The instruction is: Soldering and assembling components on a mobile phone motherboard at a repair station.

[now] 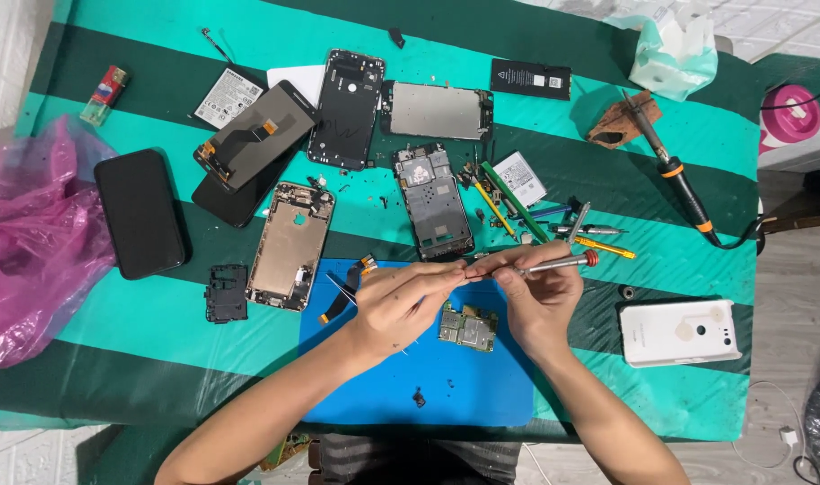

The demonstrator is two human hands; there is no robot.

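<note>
The left hand and the right hand meet over a blue mat, their fingertips touching at the middle. The right hand is closed round a small screwdriver with a silver shaft and a red ring near its far end; the tool lies almost level, pointing toward the left hand. The left hand's fingers are pinched together at the screwdriver's tip, and thin tweezers stick out from under it toward the left. Whether it grips a small part between its fingertips cannot be made out.

Just below the two hands, between the wrists, a green circuit board lies flat on the mat, touching neither hand. A small dark bit sits lower on the mat.

The mat rests on a table with a green striped cloth. Just beyond the hands stands a stripped phone frame, and beside it a scatter of pens and tools. Further left lie a gold phone frame, a black phone and a pink plastic bag. To the right are a white phone back and a soldering iron.
</note>
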